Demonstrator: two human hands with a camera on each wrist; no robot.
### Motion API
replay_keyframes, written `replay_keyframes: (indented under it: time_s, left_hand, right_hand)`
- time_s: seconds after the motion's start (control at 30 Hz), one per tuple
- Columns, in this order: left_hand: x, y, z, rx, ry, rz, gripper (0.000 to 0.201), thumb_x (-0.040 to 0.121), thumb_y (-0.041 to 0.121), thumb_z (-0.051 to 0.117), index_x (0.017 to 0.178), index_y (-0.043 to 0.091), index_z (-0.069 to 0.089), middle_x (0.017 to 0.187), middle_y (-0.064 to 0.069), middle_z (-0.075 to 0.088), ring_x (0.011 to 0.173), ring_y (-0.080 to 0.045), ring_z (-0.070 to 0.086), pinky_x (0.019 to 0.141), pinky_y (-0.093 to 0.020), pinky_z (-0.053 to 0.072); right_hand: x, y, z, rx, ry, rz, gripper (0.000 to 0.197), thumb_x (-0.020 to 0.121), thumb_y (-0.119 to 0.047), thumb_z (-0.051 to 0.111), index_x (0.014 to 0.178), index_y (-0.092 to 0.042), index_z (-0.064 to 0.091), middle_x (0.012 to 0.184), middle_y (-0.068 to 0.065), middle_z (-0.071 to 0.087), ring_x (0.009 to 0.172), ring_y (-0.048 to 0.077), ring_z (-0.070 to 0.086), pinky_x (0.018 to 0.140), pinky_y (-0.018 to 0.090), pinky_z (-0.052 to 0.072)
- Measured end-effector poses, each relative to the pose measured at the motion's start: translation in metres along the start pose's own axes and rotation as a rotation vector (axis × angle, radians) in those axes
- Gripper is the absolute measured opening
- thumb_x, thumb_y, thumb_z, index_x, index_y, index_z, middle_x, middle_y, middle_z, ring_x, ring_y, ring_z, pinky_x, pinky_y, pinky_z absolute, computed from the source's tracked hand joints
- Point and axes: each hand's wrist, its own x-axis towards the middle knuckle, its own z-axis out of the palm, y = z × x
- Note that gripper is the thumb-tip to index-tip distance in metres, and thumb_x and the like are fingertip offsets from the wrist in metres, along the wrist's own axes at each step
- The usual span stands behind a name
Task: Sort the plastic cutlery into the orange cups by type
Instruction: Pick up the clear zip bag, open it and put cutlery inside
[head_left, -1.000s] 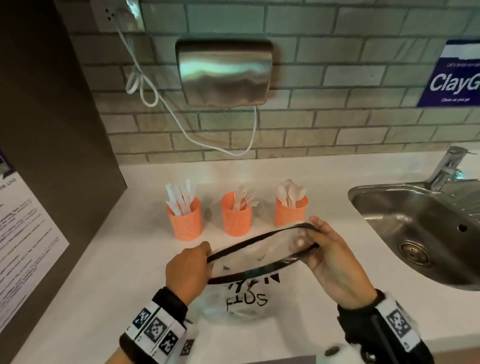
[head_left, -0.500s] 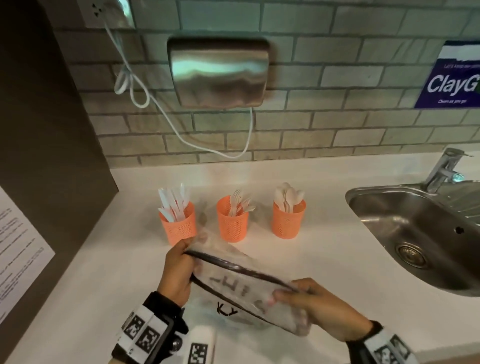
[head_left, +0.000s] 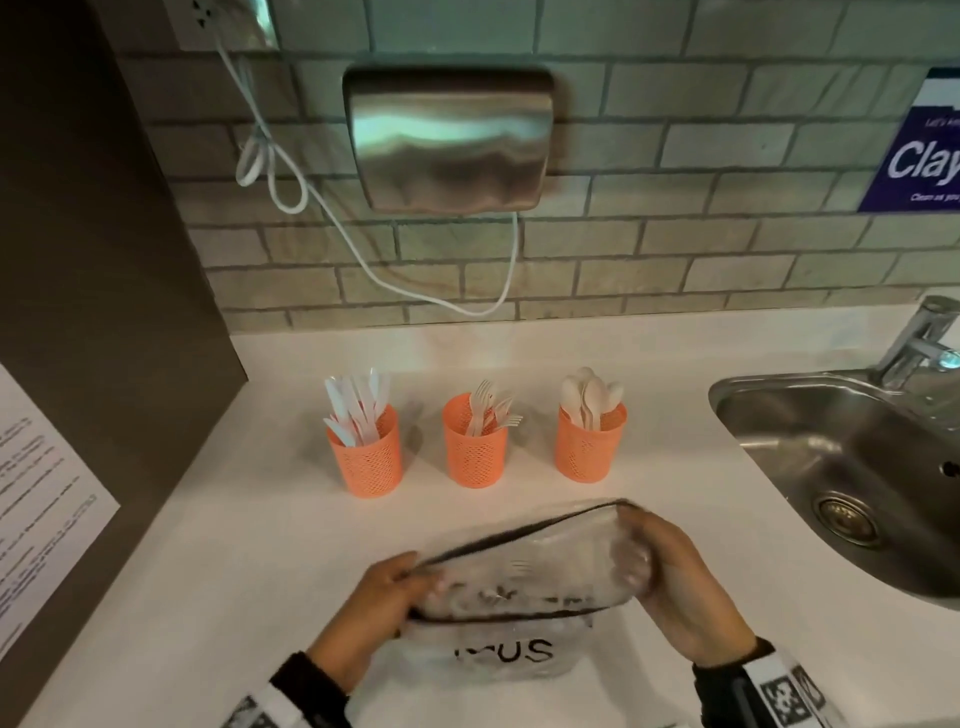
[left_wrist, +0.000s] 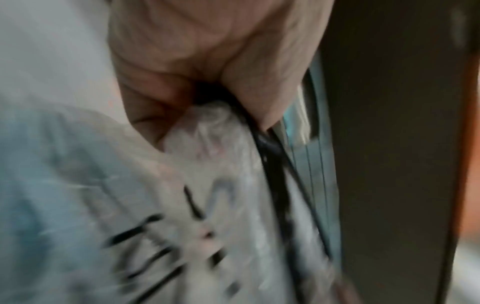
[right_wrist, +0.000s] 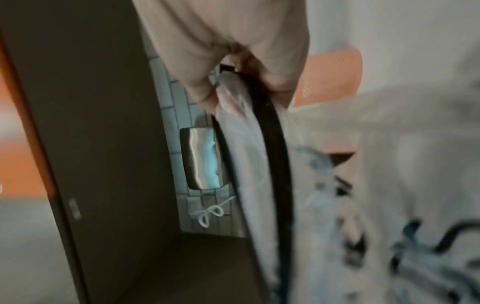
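Head view is showing, nearest, the left hand (head_left: 387, 590) and right hand (head_left: 670, 582) each pinching an end of a clear plastic bag (head_left: 524, 582) by its black rim, probably stretching it to close or fold it now that it looks nearly empty. Farther back on the white worktop (head_left: 208, 571), three orange cups are standing in a row, holding knives (head_left: 358, 402) on the left, forks (head_left: 491, 408) in the middle and spoons (head_left: 589, 395) on the right, so the sorting is looking finished.
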Motion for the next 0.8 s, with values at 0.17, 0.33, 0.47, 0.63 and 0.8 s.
replay_keyframes:
  time_s: [0.17, 0.33, 0.47, 0.63, 0.8]
  left_hand:
    - [0.000, 0.018, -0.014, -0.708, -0.188, -0.228, 0.021, 0.084, 0.001, 0.043, 0.085, 0.000, 0.063, 0.068, -0.014, 0.069, 0.055, -0.022, 0.068, 0.046, -0.033, 0.057]
    - [0.016, -0.003, -0.003, -0.820, -0.091, -0.266, 0.015, 0.086, 0.007, 0.048, 0.072, 0.003, 0.053, 0.056, -0.012, 0.053, 0.041, -0.017, 0.051, 0.041, -0.023, 0.048]
    - [0.026, -0.025, -0.017, -0.458, -0.275, -0.246, 0.024, 0.072, 0.015, 0.072, 0.092, 0.006, 0.060, 0.064, -0.007, 0.043, 0.042, -0.008, 0.038, 0.041, -0.018, 0.034]
    - [0.006, -0.020, -0.020, 0.161, -0.699, -0.099, 0.033, 0.084, 0.045, 0.059, 0.072, 0.016, 0.065, 0.042, 0.008, 0.056, 0.037, -0.001, 0.048, 0.046, -0.011, 0.039]
    - [0.014, -0.027, -0.023, -0.239, -0.525, -0.273, 0.055, 0.080, 0.052, 0.049, 0.052, 0.006, 0.059, 0.043, -0.005, 0.054, 0.046, -0.014, 0.054, 0.064, -0.022, 0.049]
  right_hand:
    - [-0.021, 0.015, -0.003, -0.835, -0.376, -0.090, 0.024, 0.062, -0.031, 0.084, 0.069, -0.021, 0.064, 0.059, -0.017, 0.060, 0.062, -0.008, 0.053, 0.059, 0.009, 0.038]
    - [-0.029, 0.019, 0.001, -0.957, -0.550, 0.092, 0.036, 0.081, -0.035, 0.068, 0.049, -0.025, 0.055, 0.036, -0.017, 0.045, 0.040, -0.004, 0.044, 0.053, 0.017, 0.029]
    - [-0.007, 0.018, -0.023, -0.272, -0.312, 0.307, 0.036, 0.044, -0.036, 0.089, 0.061, -0.010, 0.071, 0.061, 0.003, 0.065, 0.052, 0.010, 0.060, 0.051, 0.023, 0.049]
    - [0.011, 0.025, -0.025, 0.271, -0.162, 0.418, 0.053, 0.031, -0.008, 0.092, 0.077, 0.003, 0.070, 0.084, 0.022, 0.070, 0.072, 0.030, 0.071, 0.067, 0.041, 0.060]
    - [0.023, 0.040, -0.031, 0.384, -0.042, 0.559, 0.040, 0.048, -0.006, 0.083, 0.080, -0.010, 0.060, 0.078, 0.011, 0.067, 0.069, 0.023, 0.064, 0.070, 0.035, 0.052]
